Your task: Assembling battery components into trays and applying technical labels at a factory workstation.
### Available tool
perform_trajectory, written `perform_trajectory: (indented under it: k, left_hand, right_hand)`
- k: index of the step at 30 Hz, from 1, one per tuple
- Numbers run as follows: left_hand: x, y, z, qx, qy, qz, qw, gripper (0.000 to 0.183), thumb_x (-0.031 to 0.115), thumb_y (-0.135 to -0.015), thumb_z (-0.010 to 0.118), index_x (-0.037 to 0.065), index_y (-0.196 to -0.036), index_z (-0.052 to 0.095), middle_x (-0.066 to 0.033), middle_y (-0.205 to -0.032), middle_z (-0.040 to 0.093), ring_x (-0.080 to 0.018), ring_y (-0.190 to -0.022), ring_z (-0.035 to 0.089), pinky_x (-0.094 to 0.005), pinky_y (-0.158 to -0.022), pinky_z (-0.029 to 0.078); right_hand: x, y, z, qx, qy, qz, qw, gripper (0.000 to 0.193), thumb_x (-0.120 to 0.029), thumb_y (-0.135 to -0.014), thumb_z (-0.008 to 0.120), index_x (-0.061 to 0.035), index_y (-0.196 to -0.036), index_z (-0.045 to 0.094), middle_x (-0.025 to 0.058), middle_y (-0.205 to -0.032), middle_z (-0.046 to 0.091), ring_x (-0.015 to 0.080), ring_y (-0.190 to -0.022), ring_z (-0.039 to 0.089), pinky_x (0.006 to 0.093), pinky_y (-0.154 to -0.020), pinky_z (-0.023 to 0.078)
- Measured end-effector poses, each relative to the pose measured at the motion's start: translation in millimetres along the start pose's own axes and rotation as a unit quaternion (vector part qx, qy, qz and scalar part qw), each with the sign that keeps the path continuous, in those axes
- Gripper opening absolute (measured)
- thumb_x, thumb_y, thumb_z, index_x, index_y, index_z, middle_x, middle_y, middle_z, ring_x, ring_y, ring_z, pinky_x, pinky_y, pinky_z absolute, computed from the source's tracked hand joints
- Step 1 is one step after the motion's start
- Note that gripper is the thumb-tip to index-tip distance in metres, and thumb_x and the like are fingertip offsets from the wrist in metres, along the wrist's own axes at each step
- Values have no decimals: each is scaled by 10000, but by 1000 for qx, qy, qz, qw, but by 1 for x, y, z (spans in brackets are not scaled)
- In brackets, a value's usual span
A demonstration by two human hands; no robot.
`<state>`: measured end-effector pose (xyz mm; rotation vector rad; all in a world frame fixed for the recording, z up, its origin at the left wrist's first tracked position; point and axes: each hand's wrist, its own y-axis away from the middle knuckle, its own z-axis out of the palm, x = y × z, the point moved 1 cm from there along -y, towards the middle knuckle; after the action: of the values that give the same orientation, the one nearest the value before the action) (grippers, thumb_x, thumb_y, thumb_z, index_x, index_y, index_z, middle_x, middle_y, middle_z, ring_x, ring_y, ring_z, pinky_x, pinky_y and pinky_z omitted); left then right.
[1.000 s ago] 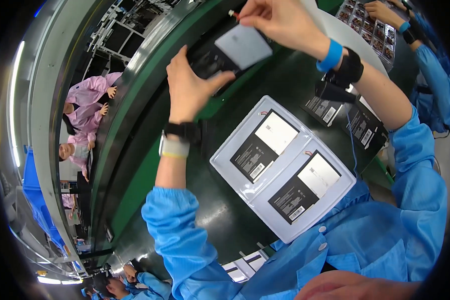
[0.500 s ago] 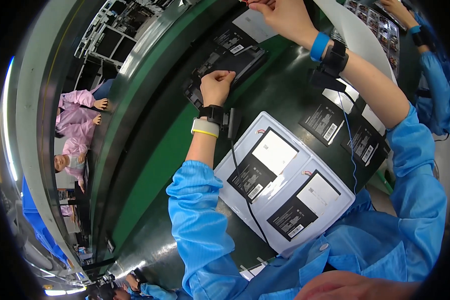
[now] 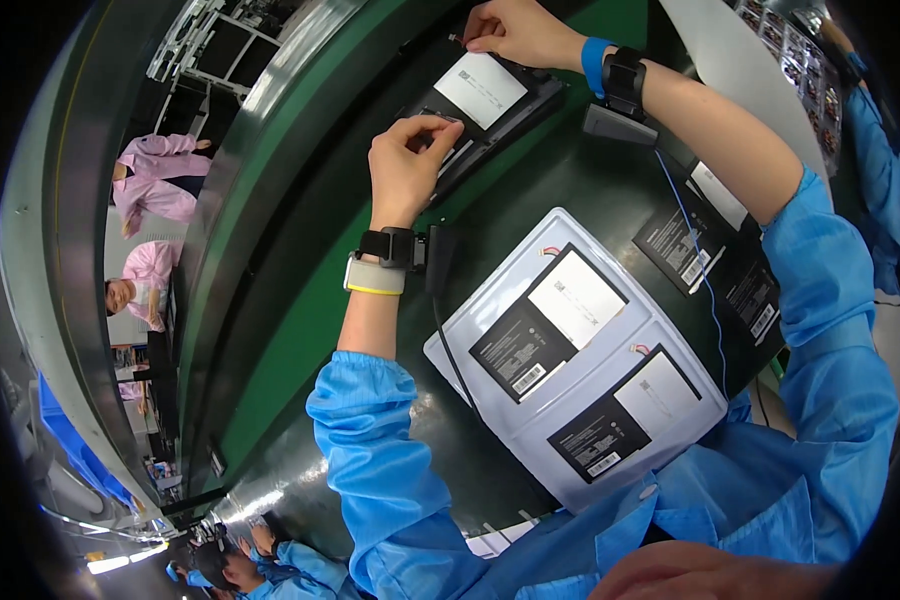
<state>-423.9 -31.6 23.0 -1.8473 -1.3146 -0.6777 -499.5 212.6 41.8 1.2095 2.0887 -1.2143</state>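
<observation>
A flat battery (image 3: 481, 90) with a white end and a black labelled end lies over a black device housing (image 3: 510, 128) on the bench. My right hand (image 3: 525, 35) is closed at the far edge of the white end, beside a small connector on red wires (image 3: 456, 40). Over the black end, my left hand (image 3: 408, 165) is closed with thumb and fingertips together; what they pinch is hidden. Closer to me, a white tray (image 3: 510, 425) carries two similar batteries, one in the left compartment (image 3: 550, 320) and one in the right (image 3: 626, 412), with red wires.
More batteries (image 3: 675, 240) lie on the dark bench right of the tray. A blue cable (image 3: 705, 270) and a black cable (image 3: 452, 355) trail from my wrist devices. A green strip (image 3: 300, 330) runs along the left. Clear trays of parts (image 3: 795, 70) and another worker's sleeve (image 3: 885, 160) are at right.
The battery has shifted onto the housing, with more of its white end showing. My right hand has come down and left with it; my left hand has moved slightly left and up.
</observation>
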Motion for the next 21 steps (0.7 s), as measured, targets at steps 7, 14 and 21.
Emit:
perform_trajectory:
  k: [7,14,21]
  left_hand:
    - [-9,22,-35,-32,-250,69,965,867,277,-643,952,88,-1393,560,-204,-1373,558,-357,-1230,527,-456,-1068,428]
    - [-27,31,-46,-106,-198,-5,974,1197,255,-548,993,46,-1545,365,-229,-1449,506,-376,-1357,463,-451,-1160,386]
    - [-35,27,-51,-127,-262,10,956,1193,316,-526,995,43,-1524,402,-211,-1426,531,-378,-1340,471,-452,-1140,399]
  right_hand:
    - [22,3,14,-18,45,18,999,196,-134,-838,767,25,-952,758,194,-859,754,274,-816,753,351,-740,581]
    - [34,1,21,-37,45,19,998,188,-127,-849,758,31,-949,754,186,-856,756,257,-799,750,346,-730,581]
    - [34,5,27,-57,16,12,998,201,-140,-858,768,47,-931,749,184,-828,754,233,-779,748,337,-719,581]
